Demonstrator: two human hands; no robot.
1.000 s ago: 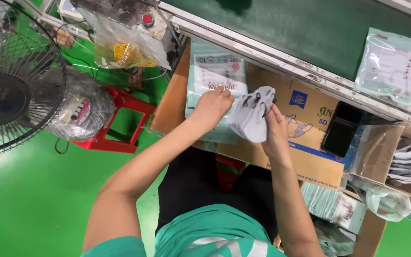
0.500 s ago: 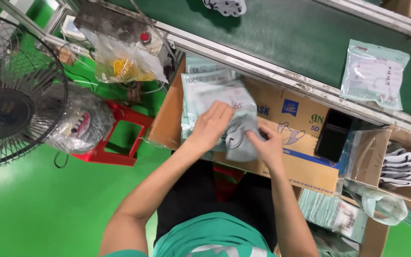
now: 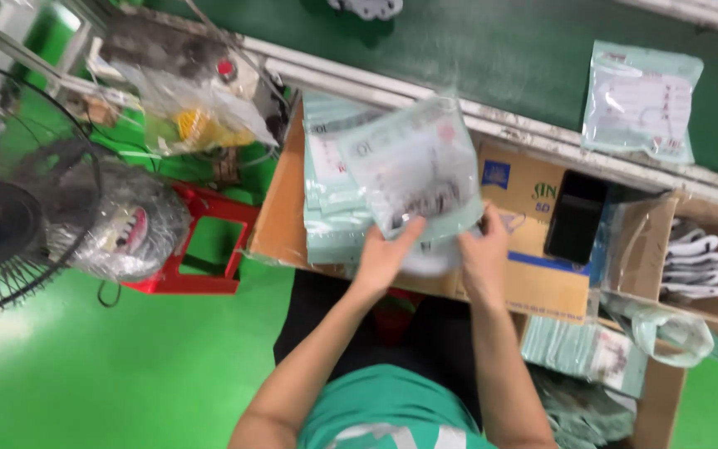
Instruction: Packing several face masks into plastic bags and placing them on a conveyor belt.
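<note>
Pale-green pouch [image 3: 415, 166] (blurred); both hands [image 3: 386, 256] gripping.

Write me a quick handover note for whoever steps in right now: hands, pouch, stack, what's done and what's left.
Left hand and right hand both grip the lower edge of one pale green pouch, raised above the cardboard work surface. Something white shows at its mouth, blurred. Stack of empty pouches lies just left. One filled pouch lies on the green belt. White gloves wait in the box at right. Left: sending the held pouch on, probably to the belt.
</note>
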